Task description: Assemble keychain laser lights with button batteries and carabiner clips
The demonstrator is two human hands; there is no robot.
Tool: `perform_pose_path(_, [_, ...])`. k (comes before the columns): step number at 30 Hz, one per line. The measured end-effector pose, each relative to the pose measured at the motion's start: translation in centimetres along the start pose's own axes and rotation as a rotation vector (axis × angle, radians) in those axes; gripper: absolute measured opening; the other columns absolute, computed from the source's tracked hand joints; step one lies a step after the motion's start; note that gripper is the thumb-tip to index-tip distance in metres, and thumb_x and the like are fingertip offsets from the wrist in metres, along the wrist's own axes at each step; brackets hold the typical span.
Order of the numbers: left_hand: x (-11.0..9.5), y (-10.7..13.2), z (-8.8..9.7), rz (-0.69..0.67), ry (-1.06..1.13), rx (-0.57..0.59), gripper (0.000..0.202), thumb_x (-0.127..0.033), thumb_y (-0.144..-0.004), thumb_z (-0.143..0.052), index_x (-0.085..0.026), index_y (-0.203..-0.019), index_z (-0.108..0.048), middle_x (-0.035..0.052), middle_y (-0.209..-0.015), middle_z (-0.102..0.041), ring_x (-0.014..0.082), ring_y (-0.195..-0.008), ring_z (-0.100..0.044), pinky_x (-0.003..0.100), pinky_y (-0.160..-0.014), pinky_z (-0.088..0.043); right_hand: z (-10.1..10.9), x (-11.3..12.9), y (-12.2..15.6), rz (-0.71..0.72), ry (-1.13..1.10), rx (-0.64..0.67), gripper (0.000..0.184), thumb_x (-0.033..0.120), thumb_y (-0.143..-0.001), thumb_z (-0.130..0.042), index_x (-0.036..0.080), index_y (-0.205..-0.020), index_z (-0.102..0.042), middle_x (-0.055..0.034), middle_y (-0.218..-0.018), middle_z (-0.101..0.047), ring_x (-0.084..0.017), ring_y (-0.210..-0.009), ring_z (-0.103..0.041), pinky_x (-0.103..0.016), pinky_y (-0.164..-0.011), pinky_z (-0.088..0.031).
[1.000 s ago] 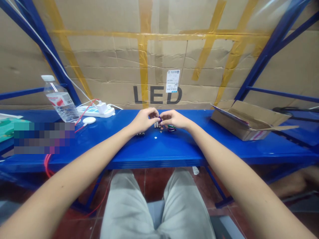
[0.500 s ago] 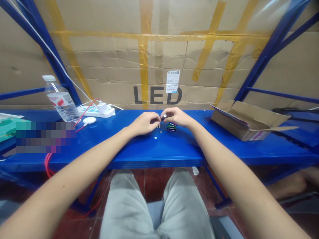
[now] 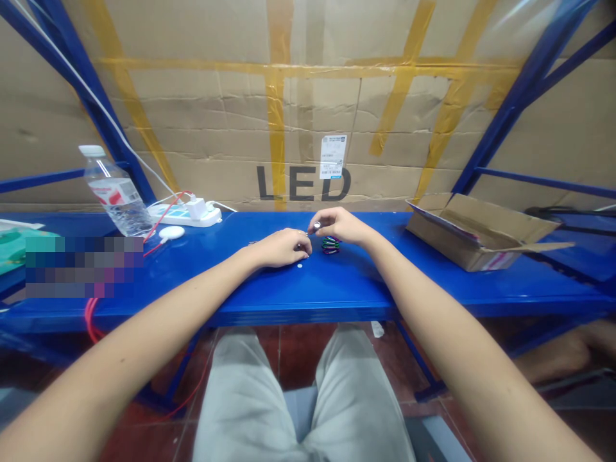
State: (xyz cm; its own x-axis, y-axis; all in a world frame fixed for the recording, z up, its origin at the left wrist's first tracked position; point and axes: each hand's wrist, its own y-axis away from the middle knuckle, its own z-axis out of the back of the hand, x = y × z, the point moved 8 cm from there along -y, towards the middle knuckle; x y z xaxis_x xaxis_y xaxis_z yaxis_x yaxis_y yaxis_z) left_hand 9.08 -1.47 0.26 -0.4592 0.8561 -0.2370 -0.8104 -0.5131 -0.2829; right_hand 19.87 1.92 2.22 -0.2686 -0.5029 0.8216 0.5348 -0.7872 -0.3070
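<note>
My right hand (image 3: 339, 226) is closed in a pinch around a small cylinder with a pale, silvery round end (image 3: 317, 225), held just above the table. Lower and to the left, my left hand (image 3: 287, 248) rests near the tabletop with its fingers curled and fingertips pressed down. Whatever lies under those fingertips is hidden. A small white disc (image 3: 299, 265) lies on the blue table (image 3: 308, 289) just in front of my left hand. Below my right hand sits a little cluster of shiny green and purple pieces (image 3: 330, 244), too small to name for sure.
An open cardboard box (image 3: 474, 240) stands on the right. To the left are a water bottle (image 3: 118, 196), a white power strip (image 3: 185, 215) with plugs, a round white puck (image 3: 172, 233) and red cable (image 3: 91, 321). Large taped cardboard (image 3: 216, 141) stands behind the table.
My left hand has dropped away from the right hand toward the table, covering the small metal bits that lay there. My right hand still holds the small cylinder in nearly the same place.
</note>
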Motion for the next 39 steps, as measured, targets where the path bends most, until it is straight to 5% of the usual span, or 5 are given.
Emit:
perform_pose_path(7, [0.4, 0.1, -0.1, -0.001, -0.014, -0.023, 0.019, -0.019, -0.087, -0.059, -0.023, -0.095, -0.075, 0.0056, -0.103, -0.072, 0.0214, -0.097, -0.066, 0.034, -0.09, -0.047, -0.1, -0.1, 0.0, -0.013, -0.014, 0.007, 0.017, 0.015, -0.063, -0.07, 0.016, -0.08, -0.069, -0.0056, -0.087, -0.073, -0.019, -0.086, -0.066, -0.036, -0.084, -0.052])
perform_pose_path(22, [0.3, 0.1, 0.1, 0.011, 0.11, 0.02, 0.013, -0.016, -0.081, -0.062, -0.021, -0.082, -0.074, 0.0013, -0.086, -0.073, 0.016, -0.079, -0.067, 0.028, -0.078, -0.049, -0.2, -0.3, -0.1, -0.022, -0.009, 0.013, 0.018, 0.017, -0.061, -0.071, 0.016, -0.079, -0.069, -0.0047, -0.085, -0.073, -0.019, -0.084, -0.066, -0.035, -0.081, -0.052])
perform_pose_path(25, [0.0, 0.0, 1.0, -0.002, 0.089, -0.082, 0.011, -0.017, -0.081, -0.062, -0.02, -0.081, -0.073, 0.0023, -0.085, -0.072, 0.0155, -0.076, -0.065, 0.028, -0.074, -0.049, -0.1, -0.4, -0.1, -0.024, -0.004, 0.009, 0.018, 0.016, -0.061, -0.07, 0.016, -0.079, -0.068, -0.0035, -0.082, -0.072, -0.019, -0.082, -0.065, -0.034, -0.08, -0.052])
perform_pose_path(31, [-0.6, 0.9, 5.0, -0.033, 0.011, -0.533, 0.008, -0.021, -0.086, -0.063, -0.018, -0.087, -0.071, 0.0031, -0.082, -0.069, 0.0125, -0.066, -0.056, 0.027, -0.067, -0.046, -0.1, -0.7, -0.2, -0.046, 0.011, 0.011, 0.019, 0.015, -0.062, -0.068, 0.016, -0.081, -0.068, -0.0018, -0.079, -0.072, -0.017, -0.079, -0.064, -0.033, -0.079, -0.051])
perform_pose_path(39, [-1.4, 0.9, 4.7, -0.154, -0.021, -0.574, 0.012, -0.02, -0.091, -0.061, -0.019, -0.088, -0.071, 0.007, -0.092, -0.07, 0.0169, -0.087, -0.066, 0.032, -0.081, -0.052, -1.4, -0.5, -0.1, -0.032, -0.029, 0.104, 0.018, 0.017, -0.065, -0.07, 0.016, -0.084, -0.069, -0.0034, -0.082, -0.074, -0.018, -0.08, -0.066, -0.033, -0.079, -0.052])
